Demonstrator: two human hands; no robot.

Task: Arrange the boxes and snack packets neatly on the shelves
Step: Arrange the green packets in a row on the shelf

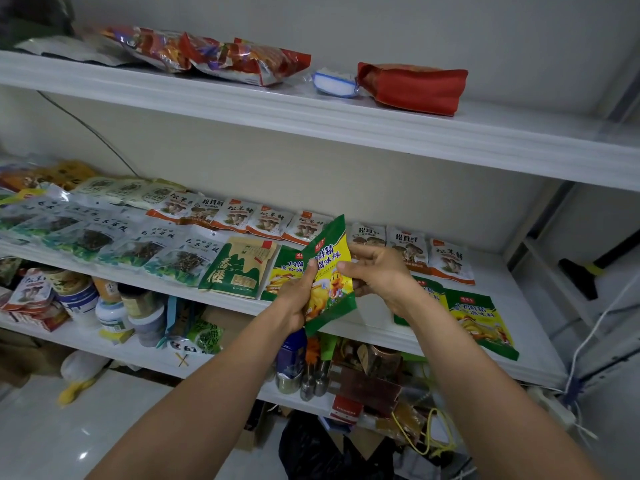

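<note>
**Spotter:** What have you got there?

**Me:** A green-and-yellow seasoning packet (pixel 329 289), held up off the middle shelf (pixel 367 329) and tilted, top corner leaning far and right. It hangs over the near row, between the matching packet on the left (pixel 282 271) and the matching packet on the right (pixel 479 320).

**Spotter:** Both hands on it?

**Me:** Both. My left hand (pixel 296 301) grips the lower left edge, thumb across the front and fingers curled behind. My right hand (pixel 379 277) pinches the right edge, thumb on the printed face and fingers tucked round the back. Neither one is slack.

**Spotter:** So where does it go?

**Me:** My read is the gap in the near row, just beside that left packet, which lies next to the green pouch (pixel 239 268). First I'd square it up, print facing up and top edge towards the far wall like its neighbours. Then I'd lay it flat with its bottom edge in line with theirs along the shelf's front lip.

**Spotter:** Anything to watch?

**Me:** The mushroom packets (pixel 266 221) lie close behind in the far row. I'd lower it from above rather than slide it in, so nothing gets shoved. The film looks slippery, so I'd let go only once it's flat. My right forearm hides part of the gap, so I can't tell how much room there is.
</note>
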